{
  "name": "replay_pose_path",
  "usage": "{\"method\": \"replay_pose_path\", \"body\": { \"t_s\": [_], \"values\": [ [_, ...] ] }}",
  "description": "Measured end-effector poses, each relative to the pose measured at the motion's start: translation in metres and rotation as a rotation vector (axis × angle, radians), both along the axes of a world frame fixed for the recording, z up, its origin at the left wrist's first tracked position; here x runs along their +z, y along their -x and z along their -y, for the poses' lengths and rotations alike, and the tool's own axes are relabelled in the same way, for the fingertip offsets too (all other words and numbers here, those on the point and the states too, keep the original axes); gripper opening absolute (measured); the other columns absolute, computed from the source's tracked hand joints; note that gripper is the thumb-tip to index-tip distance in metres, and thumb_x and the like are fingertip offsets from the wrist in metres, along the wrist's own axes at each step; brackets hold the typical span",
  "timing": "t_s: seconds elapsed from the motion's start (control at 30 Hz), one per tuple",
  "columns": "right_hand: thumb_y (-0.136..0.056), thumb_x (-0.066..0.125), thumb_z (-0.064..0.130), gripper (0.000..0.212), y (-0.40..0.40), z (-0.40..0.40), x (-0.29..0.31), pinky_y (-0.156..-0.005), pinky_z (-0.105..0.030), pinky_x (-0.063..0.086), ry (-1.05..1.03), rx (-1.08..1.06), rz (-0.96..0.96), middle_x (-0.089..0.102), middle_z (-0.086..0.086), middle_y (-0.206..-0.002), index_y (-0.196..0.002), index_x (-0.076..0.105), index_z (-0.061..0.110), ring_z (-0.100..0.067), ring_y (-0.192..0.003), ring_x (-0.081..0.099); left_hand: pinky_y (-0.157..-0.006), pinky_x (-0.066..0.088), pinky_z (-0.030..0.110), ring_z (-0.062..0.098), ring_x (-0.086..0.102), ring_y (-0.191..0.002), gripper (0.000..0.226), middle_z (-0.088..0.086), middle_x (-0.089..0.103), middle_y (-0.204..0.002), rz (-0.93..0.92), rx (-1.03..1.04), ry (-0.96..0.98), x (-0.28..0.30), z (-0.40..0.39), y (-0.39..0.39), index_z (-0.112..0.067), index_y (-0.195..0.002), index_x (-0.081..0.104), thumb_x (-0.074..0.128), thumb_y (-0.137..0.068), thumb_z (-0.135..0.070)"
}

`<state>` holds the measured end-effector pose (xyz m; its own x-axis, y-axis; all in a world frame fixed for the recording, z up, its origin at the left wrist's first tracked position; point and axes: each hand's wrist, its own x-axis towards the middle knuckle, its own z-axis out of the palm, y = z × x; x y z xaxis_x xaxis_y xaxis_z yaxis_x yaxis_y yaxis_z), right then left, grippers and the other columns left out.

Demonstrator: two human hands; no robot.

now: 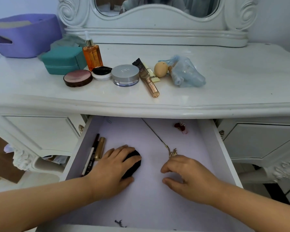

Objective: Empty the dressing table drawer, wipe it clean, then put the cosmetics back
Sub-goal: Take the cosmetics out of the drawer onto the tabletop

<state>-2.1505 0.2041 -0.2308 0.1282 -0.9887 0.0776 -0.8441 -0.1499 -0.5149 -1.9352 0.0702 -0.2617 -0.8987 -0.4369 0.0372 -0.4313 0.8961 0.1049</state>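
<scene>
Lilac lining covers the floor of the open drawer (157, 206), half emptied, it seems: jars and tubes already stand on the tabletop (224, 84), presumably set there to free the drawer for wiping. The left hand (113, 166) curls over a black pouch (132, 163), fingers wrapped across its top as if to lift it out. Just left of those fingers lie a pencil (90, 158) and a gold tube (100, 149). The right hand (189, 174) hovers with fingers loosely bent, holding nothing; a gold hairpin (172, 152) lies right at its fingertips.
</scene>
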Motion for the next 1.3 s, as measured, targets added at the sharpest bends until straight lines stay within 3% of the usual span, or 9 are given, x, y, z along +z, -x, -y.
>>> {"method": "replay_pose_path", "body": {
  "t_s": [0.1,0.27,0.33,0.53,0.67,0.77,0.9,1.03,1.3],
  "values": [
    [-0.087,0.055,0.037,0.032,-0.002,-0.003,-0.001,-0.085,-0.012,0.039,-0.025,-0.001,-0.012,0.062,0.008,-0.109,-0.113,0.062,0.022,-0.004,-0.100,0.053,-0.095,0.045,0.049,0.035,0.045,-0.127,0.054,0.010,0.050,-0.134,0.011,0.024,0.002,-0.002,0.001,-0.002,-0.032,-0.123,0.043,0.056,-0.072,-0.046],
    [-0.088,0.058,0.034,0.024,-0.005,-0.008,0.002,-0.072,-0.003,0.035,-0.061,-0.042,0.049,0.053,0.019,-0.095,-0.110,0.062,0.024,0.003,-0.092,0.051,-0.109,0.029,0.042,0.029,0.022,-0.138,0.055,0.009,0.021,-0.151,0.137,0.133,-0.134,0.006,-0.007,-0.001,-0.044,-0.117,0.025,0.022,-0.066,-0.066],
    [-0.087,0.059,0.035,0.021,-0.006,-0.011,0.002,-0.072,-0.004,0.038,-0.092,-0.068,0.082,0.052,0.022,-0.090,-0.106,0.063,0.026,0.003,-0.090,0.053,-0.103,0.034,0.036,0.023,0.032,-0.128,0.060,0.000,0.032,-0.142,0.165,0.116,-0.111,0.009,-0.012,0.000,-0.041,-0.119,0.025,0.025,-0.065,-0.066],
    [-0.087,0.057,0.037,0.020,-0.003,-0.006,0.004,-0.073,-0.007,0.038,-0.096,-0.169,0.054,0.045,0.028,-0.080,-0.103,0.062,0.027,0.002,-0.088,0.051,-0.078,0.050,0.029,0.016,0.056,-0.100,0.066,-0.007,0.057,-0.113,-0.055,0.011,-0.052,0.016,-0.020,0.006,-0.034,-0.121,0.036,0.050,-0.064,-0.063],
    [-0.088,0.054,0.039,0.025,0.009,0.004,0.009,-0.083,-0.018,0.044,-0.079,-0.245,-0.027,0.054,0.018,-0.094,-0.107,0.062,0.024,-0.003,-0.095,0.053,-0.075,0.054,0.028,0.016,0.058,-0.097,0.066,-0.006,0.058,-0.111,-0.103,-0.036,-0.004,0.019,-0.010,0.013,-0.030,-0.121,0.042,0.052,-0.065,-0.063],
    [-0.089,0.051,0.041,0.032,0.017,0.010,0.011,-0.093,-0.022,0.041,-0.116,-0.268,-0.091,0.055,0.007,-0.116,-0.115,0.056,0.023,-0.011,-0.113,0.047,-0.074,0.054,0.029,0.016,0.058,-0.098,0.066,-0.005,0.059,-0.111,-0.101,-0.053,0.009,0.022,-0.004,0.018,-0.029,-0.121,0.044,0.051,-0.066,-0.063],
    [-0.092,0.034,0.055,0.069,0.025,0.019,0.008,-0.116,-0.033,0.012,-0.396,-0.263,-0.250,0.001,-0.004,-0.157,-0.147,0.010,0.021,-0.021,-0.144,0.000,-0.076,0.054,0.030,0.016,0.057,-0.100,0.067,-0.005,0.059,-0.112,-0.077,-0.064,0.043,0.024,0.005,0.023,-0.029,-0.122,0.045,0.050,-0.066,-0.064],
    [-0.090,0.025,0.062,0.077,0.030,0.040,0.000,-0.118,-0.043,-0.002,-0.486,-0.295,-0.287,-0.024,-0.006,-0.155,-0.148,-0.008,0.022,-0.024,-0.142,-0.021,-0.077,0.051,0.028,0.015,0.056,-0.101,0.068,-0.006,0.059,-0.113,-0.074,-0.057,0.053,0.028,0.008,0.028,-0.030,-0.123,0.044,0.050,-0.065,-0.065],
    [-0.088,0.026,0.066,0.076,0.045,0.079,-0.016,-0.116,-0.045,-0.003,-0.490,-0.403,-0.248,-0.022,-0.004,-0.155,-0.148,-0.004,0.029,-0.027,-0.143,-0.017,-0.080,0.047,0.029,0.020,0.054,-0.108,0.071,-0.002,0.057,-0.119,-0.030,-0.027,0.014,0.028,0.011,0.039,-0.026,-0.127,0.046,0.048,-0.067,-0.065]
  ]
}}
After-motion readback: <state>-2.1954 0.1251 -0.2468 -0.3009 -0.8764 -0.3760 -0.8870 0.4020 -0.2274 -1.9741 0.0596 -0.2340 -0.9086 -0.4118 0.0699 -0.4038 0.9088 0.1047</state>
